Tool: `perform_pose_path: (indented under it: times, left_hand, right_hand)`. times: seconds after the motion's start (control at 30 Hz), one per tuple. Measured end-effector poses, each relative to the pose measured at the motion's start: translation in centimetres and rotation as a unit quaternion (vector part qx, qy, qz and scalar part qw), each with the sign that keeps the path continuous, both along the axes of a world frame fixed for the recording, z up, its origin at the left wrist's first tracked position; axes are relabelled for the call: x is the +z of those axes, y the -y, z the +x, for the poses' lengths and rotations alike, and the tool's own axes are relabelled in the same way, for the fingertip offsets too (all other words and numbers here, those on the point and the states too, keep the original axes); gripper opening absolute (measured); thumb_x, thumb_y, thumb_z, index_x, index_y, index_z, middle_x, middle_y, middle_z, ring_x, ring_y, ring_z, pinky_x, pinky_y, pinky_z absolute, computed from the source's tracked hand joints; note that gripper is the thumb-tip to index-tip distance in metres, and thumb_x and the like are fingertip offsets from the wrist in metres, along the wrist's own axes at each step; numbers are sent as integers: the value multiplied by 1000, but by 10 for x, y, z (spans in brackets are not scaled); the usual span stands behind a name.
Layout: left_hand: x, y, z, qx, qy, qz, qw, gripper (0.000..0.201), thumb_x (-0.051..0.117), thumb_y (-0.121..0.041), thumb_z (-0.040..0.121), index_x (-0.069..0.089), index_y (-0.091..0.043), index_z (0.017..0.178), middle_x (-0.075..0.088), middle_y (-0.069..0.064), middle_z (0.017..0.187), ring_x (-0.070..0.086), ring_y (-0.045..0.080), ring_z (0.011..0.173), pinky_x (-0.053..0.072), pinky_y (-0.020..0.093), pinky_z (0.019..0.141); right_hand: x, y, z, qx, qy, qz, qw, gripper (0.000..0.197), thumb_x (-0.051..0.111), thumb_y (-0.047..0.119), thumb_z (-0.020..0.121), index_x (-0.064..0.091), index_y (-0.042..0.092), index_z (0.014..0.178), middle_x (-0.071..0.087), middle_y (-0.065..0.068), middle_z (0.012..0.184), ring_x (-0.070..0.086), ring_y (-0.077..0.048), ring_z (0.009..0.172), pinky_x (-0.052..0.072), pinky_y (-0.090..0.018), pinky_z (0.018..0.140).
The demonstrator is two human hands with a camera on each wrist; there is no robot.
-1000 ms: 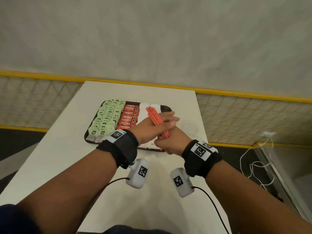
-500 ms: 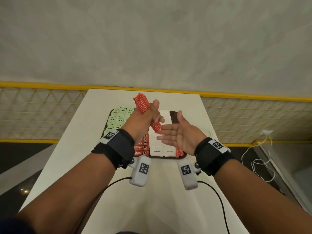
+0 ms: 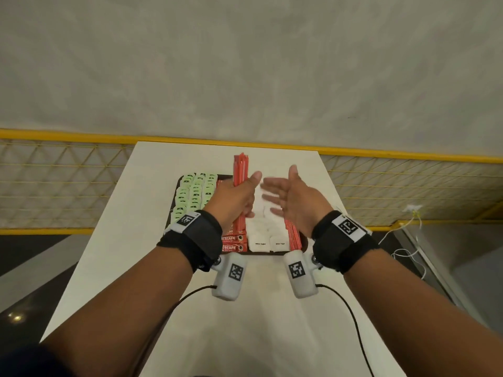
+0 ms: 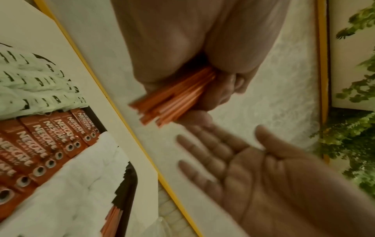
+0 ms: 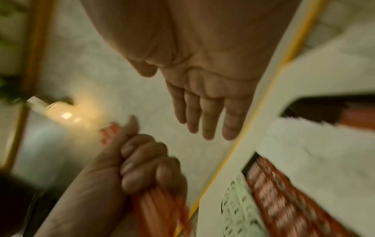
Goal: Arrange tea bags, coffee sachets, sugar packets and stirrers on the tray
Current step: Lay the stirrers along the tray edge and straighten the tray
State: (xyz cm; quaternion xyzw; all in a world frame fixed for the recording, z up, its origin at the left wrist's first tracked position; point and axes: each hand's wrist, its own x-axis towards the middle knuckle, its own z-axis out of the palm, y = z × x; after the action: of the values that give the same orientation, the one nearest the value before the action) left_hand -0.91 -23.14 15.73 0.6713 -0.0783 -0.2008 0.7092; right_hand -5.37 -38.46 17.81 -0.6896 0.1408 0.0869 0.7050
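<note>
Left hand (image 3: 236,197) fisted around a bundle of orange stirrers (image 3: 241,170), upright above the tray (image 3: 178,186) at 12 o'clock on the table (image 3: 130,240). Right hand (image 3: 288,197) spread flat, empty, just beside. Risk: loose grip, sticks sliding out and scattering over sugar packets (image 3: 268,232) and Nescafe sachets (image 3: 232,242).

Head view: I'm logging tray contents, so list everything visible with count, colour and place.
Tray: one, dark, centre of table.
Tea bags: many, pale green, tray's left section.
Coffee sachets: a column, red, right of the tea bags.
Sugar packets: several, white, right of the coffee.
Stirrers on tray: a bunch, orange-red, tray's right edge.
Held stirrers: a bundle, orange-red, upright above the tray.
Table: one, white.
Cable: one, white, floor at right.
Left hand: grips the held stirrers.
Right hand: open, empty, palm facing left.
</note>
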Motion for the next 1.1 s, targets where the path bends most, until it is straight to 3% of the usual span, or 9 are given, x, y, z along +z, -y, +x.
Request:
perform_pose_path:
  times: [0.2, 0.27, 0.33, 0.5, 0.6, 0.73, 0.9, 1.0, 1.1]
  left_hand:
    - [-14, 0, -8, -148, -86, 73, 983, 38, 63, -29, 93, 41, -18, 64, 34, -2, 49, 28, 14, 43, 37, 29, 50]
    - [-14, 3, -10, -162, -88, 73, 980, 41, 63, -29, 91, 41, -18, 59, 34, -1, 48, 27, 15, 43, 36, 30, 52]
    - [-15, 4, -10, -169, -97, 76, 978, 40, 64, -27, 91, 42, -18, 59, 35, 0, 47, 28, 15, 43, 36, 29, 51]
    - [-16, 10, -12, -207, -88, 117, 967, 25, 62, -21, 89, 45, -12, 73, 34, 0, 51, 27, 13, 44, 31, 26, 49]
    - [-12, 15, -9, -223, -89, 122, 963, 13, 59, -16, 90, 48, -13, 84, 32, -1, 52, 25, 12, 46, 28, 26, 48]
    - [-15, 16, 4, -245, -96, 115, 958, 29, 68, -25, 80, 52, -12, 100, 37, 0, 54, 31, 14, 46, 36, 24, 49]
    - [-18, 6, 11, -271, -107, 58, 955, 33, 64, -40, 89, 58, -13, 71, 54, 1, 63, 44, 12, 47, 49, 28, 56]
    - [-29, -6, 13, -227, -161, 0, 960, 51, 48, -57, 94, 65, -9, 90, 66, 7, 82, 54, 17, 57, 55, 32, 64]
    - [-43, -9, 14, -128, -253, -97, 954, 68, 37, -63, 96, 65, -3, 110, 70, 15, 99, 68, 24, 73, 58, 32, 65]
  right_hand:
    - [37, -6, -2, 124, 132, -300, 937, 57, 12, 57, 99, 42, 38, 144, 34, 18, 150, 30, 4, 133, 23, -26, 111]
    - [36, -7, -1, 181, 110, -344, 915, 55, 15, 54, 101, 47, 36, 142, 38, 23, 145, 36, 15, 122, 32, -22, 101]
    - [28, -4, 3, 166, 119, -353, 913, 52, 22, 51, 102, 53, 30, 138, 50, 17, 139, 48, 25, 88, 39, -19, 87]
    - [9, -5, 19, 127, 150, -461, 865, 32, 50, 55, 93, 64, 29, 85, 63, 9, 81, 58, -7, 75, 44, -30, 72]
    - [0, -10, 24, 141, 160, -471, 856, 33, 61, 44, 91, 59, 25, 65, 61, 8, 67, 57, -6, 69, 41, -23, 68]
    - [-9, -4, 33, 89, 191, -433, 876, 33, 68, 31, 88, 56, 15, 62, 55, 7, 59, 49, -6, 57, 38, -21, 61]
    - [-19, 7, 40, 13, 219, -369, 903, 31, 68, 20, 85, 53, 9, 60, 49, 0, 55, 46, -13, 53, 43, -32, 58]
    - [-22, 19, 43, -46, 225, -328, 916, 33, 66, 23, 87, 50, 11, 59, 52, -12, 58, 53, -29, 55, 49, -38, 58]
    - [-25, 23, 45, -87, 241, -345, 903, 33, 64, 27, 89, 51, 15, 61, 56, -12, 61, 58, -26, 59, 51, -38, 58]
